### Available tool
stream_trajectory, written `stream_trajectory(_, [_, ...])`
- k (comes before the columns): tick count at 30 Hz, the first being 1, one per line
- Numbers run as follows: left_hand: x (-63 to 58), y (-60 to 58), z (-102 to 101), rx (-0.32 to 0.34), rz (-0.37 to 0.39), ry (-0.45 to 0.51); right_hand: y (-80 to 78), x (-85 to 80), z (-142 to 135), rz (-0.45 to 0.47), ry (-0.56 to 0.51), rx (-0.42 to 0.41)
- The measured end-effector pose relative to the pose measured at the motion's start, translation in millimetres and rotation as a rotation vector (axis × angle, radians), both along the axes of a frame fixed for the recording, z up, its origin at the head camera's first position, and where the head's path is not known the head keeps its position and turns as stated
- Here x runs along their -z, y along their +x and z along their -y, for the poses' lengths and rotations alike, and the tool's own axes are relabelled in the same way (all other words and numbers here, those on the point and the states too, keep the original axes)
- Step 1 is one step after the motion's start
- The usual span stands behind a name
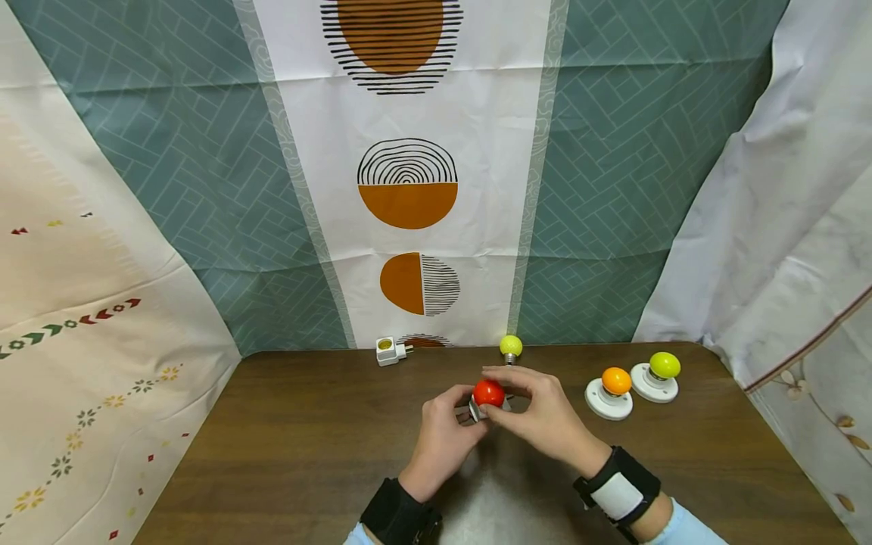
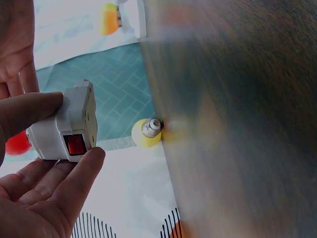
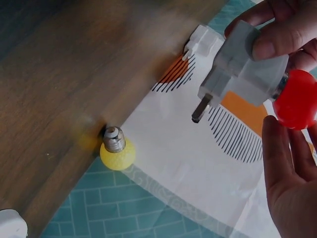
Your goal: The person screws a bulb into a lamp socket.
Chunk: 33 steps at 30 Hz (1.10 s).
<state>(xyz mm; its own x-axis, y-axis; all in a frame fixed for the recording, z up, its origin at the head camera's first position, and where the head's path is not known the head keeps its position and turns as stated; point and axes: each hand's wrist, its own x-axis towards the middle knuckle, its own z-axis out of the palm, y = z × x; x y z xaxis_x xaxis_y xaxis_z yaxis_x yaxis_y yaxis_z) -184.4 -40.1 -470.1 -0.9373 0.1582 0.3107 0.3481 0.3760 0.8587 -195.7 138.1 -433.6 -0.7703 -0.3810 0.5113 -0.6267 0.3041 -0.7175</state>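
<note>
Over the table, my left hand [image 1: 444, 433] grips a white plug-in bulb socket [image 2: 52, 130] between thumb and fingers. A red rocker switch [image 2: 76, 145] shows on its side, and a metal prong [image 3: 202, 109] sticks out in the right wrist view. Seated in the socket is a round red bulb [image 1: 488, 393], its metal base partly visible. My right hand [image 1: 545, 415] holds the red bulb with thumb and fingers, its fingertips [image 3: 272, 130] at the bulb's edge. Part of the right palm appears at the upper left of the left wrist view.
At the table's back edge lie a second white plug-in socket [image 1: 387, 352] and a yellow bulb [image 1: 511, 346] with its metal base exposed. On the right, two round white lamp bases [image 1: 601, 409] carry an orange bulb [image 1: 616, 381] and a yellow-green bulb [image 1: 664, 365]. Patterned cloth hangs behind the brown table [image 1: 272, 454].
</note>
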Motion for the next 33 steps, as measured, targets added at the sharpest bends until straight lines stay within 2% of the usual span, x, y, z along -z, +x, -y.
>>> stream_trajectory(7, [0.9,-1.0,-1.0,-0.011,-0.002,-0.027,-1.5,-0.3,-2.7,0.018,0.054,-0.071])
stream_trajectory(16, [2.2,-1.5,-0.5,-0.008,0.000,-0.025,-0.5,0.4,-1.0,0.051,-0.016,-0.010])
stream_trajectory(21, [1.9,-1.4,-0.6,-0.009,-0.005,-0.028,-0.4,0.4,-1.1,0.065,-0.010,0.018])
stream_trajectory(27, [2.2,-2.2,-0.1,-0.010,-0.021,-0.030,-1.1,1.1,-4.8,0.080,0.013,-0.023])
stream_trajectory(33, [2.4,-2.4,-0.6,0.009,-0.005,0.011,-1.9,2.1,-5.4,0.089,0.013,-0.039])
